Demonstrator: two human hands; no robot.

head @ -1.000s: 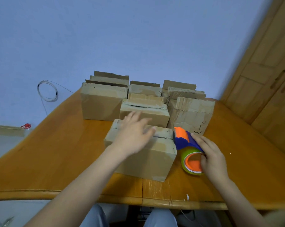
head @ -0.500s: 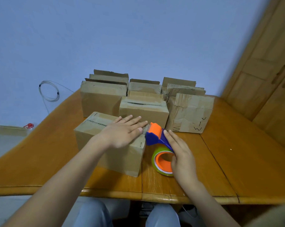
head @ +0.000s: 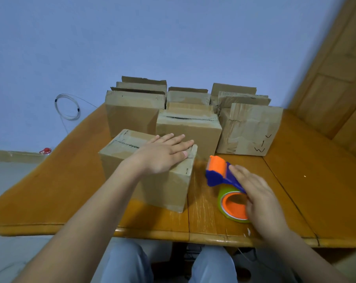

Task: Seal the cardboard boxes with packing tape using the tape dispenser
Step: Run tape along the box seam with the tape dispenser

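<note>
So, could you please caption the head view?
Left hand presses a cardboard box; right hand holds the tape dispenser beside it.

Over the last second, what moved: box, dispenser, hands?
The front box turned and slid left under the left hand. The tape dispenser, which was pressed against the box's right end, has drawn off to the right and is now apart from it, above the table. Unchanged: the left hand lies flat on the box top, the right hand holds the dispenser, and the boxes behind are in place.
</note>
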